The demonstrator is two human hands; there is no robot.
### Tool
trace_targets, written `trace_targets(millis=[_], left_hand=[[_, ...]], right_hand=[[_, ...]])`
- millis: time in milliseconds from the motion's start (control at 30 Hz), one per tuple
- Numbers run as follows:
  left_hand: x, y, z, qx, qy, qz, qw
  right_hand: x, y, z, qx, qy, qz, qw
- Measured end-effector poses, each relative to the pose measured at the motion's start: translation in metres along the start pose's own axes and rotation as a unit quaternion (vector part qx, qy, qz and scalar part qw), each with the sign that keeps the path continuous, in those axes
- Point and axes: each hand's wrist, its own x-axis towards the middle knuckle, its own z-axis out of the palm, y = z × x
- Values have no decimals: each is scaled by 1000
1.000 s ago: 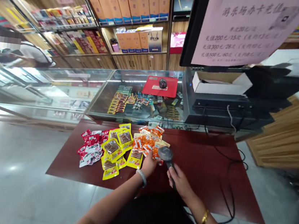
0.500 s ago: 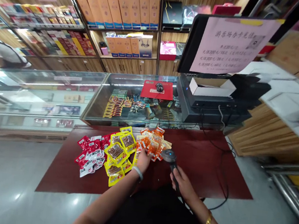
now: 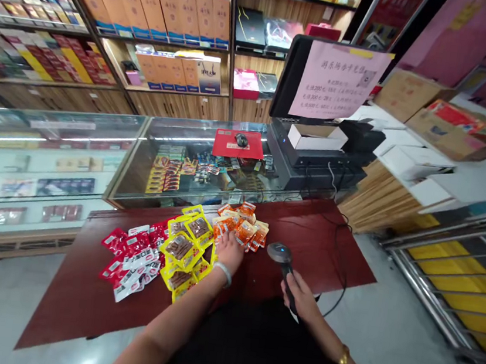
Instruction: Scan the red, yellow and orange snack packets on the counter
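Our right hand point(image 3: 303, 298) is wrapped tight around the black scanner point(image 3: 283, 258). Our left hand point(image 3: 230, 250) lies flat and open on the orange snack packs point(image 3: 243, 229), beside the yellow ones point(image 3: 181, 248).

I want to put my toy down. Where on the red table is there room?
The red table is bare on its left part, beside the red packets, and on its right part past the scanner, though a black cable runs there. The middle is crowded with yellow packets, orange packets and both hands.
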Motion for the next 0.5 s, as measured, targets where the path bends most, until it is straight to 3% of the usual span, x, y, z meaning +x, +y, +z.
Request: trace_targets(millis=[267,500], left_hand=[[10,-14,4,69,-35,-57,995],[5,-16,20,-85,-32,-86,992]], right_hand=[[16,-16,-28,-12,-65,-32,997],[36,-10,-50,-15,-118,-14,993]])
